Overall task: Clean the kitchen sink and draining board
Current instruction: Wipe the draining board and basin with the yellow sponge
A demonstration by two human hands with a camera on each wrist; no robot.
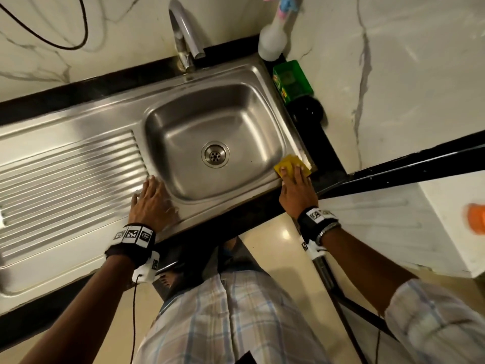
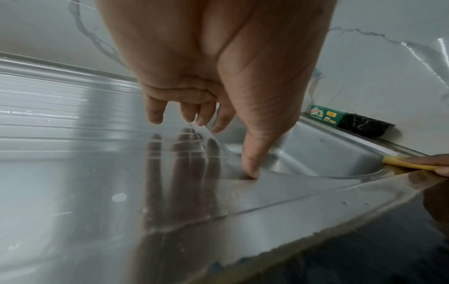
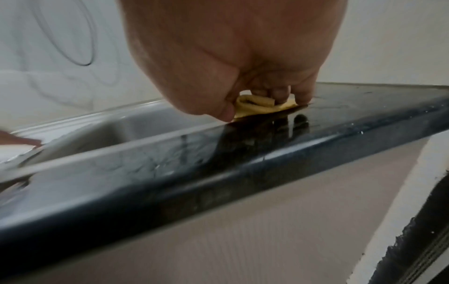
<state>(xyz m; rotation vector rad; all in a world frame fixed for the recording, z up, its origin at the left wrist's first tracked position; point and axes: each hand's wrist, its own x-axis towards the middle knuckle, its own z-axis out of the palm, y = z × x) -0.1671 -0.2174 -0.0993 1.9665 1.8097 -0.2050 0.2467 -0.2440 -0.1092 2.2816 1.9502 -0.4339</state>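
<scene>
The steel sink point(image 1: 236, 70) has its basin in the middle and the ribbed draining board point(image 1: 65, 174) to the left. My left hand point(image 1: 149, 195) lies flat on the steel at the basin's front-left corner. Its fingers are straight, and its thumb tip point(image 2: 251, 173) touches the basin's edge. My right hand point(image 1: 295, 185) presses a folded yellow cloth point(image 1: 290, 164) onto the sink's front-right corner, where steel meets the black counter point(image 3: 340, 107). In the right wrist view the yellow cloth point(image 3: 255, 109) is bunched under my fingers point(image 3: 282, 94).
A curved tap point(image 1: 183, 35) stands behind the basin. A white spray bottle point(image 1: 271, 40), a green soap box point(image 1: 292, 80) and a black round object point(image 1: 308, 109) line the right wall. A white appliance point(image 1: 446, 206) stands at the right.
</scene>
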